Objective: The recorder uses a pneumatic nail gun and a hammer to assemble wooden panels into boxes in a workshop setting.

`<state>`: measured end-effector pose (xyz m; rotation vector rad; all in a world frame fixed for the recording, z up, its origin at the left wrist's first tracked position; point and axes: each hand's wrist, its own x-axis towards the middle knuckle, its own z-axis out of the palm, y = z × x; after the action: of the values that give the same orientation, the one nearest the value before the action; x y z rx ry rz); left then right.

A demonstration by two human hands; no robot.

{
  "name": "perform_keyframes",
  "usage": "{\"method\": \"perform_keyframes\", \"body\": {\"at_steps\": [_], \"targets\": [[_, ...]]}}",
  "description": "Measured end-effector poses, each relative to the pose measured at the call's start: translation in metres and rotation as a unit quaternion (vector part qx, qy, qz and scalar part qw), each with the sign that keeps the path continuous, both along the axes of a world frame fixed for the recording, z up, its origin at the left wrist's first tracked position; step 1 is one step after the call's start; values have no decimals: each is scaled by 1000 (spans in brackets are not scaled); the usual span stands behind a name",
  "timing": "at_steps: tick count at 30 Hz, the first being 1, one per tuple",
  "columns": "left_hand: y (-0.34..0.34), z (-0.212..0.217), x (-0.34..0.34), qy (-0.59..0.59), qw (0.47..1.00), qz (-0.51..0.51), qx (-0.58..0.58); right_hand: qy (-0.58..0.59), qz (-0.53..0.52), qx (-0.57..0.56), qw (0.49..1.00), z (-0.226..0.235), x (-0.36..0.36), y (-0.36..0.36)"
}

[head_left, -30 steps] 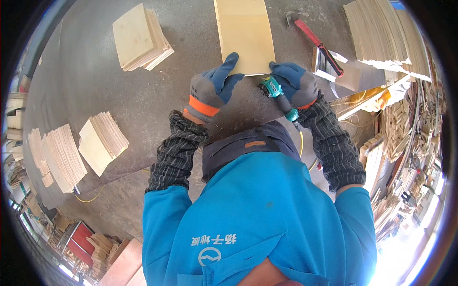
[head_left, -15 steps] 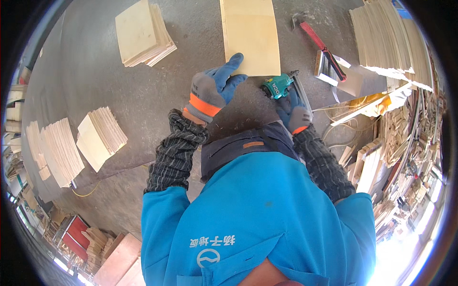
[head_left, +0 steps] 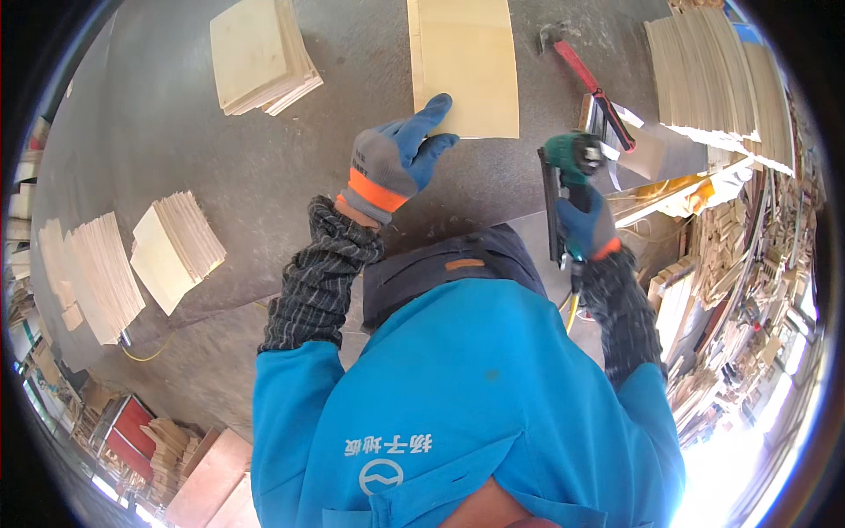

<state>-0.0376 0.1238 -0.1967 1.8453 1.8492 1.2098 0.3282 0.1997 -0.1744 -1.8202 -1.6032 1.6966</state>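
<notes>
My left hand [head_left: 396, 163], in a grey and blue glove with an orange cuff, is at the near left corner of a pale wooden board [head_left: 465, 70]. One finger lies on the board's top and another lies along its near edge, the two spread apart. My right hand [head_left: 585, 224], gloved alike, is closed round the grip of a green and black nail gun [head_left: 570, 157]. The tool is held to the right of the board, apart from it, and is slightly blurred.
A hammer with a red and black handle [head_left: 598, 92] lies to the right on the dark table [head_left: 352, 53]. Stacks of thin wood sheets stand at the far left [head_left: 255, 57], near left [head_left: 176, 251] and far right [head_left: 704, 79]. Timber scraps [head_left: 722, 238] are heaped beyond the table's right side.
My right hand has swung the nail gun rightward, away from the board's near edge, and turned it. My left hand has stayed at the board's corner.
</notes>
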Motion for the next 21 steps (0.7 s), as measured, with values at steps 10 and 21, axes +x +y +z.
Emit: {"method": "perform_keyframes", "body": {"at_steps": [10, 21], "targets": [[4, 1, 3, -18, 999, 3, 31, 64, -7, -42, 997, 169, -71, -25], [3, 2, 3, -63, 998, -6, 14, 45, 20, -58, 997, 156, -90, -18]]}}
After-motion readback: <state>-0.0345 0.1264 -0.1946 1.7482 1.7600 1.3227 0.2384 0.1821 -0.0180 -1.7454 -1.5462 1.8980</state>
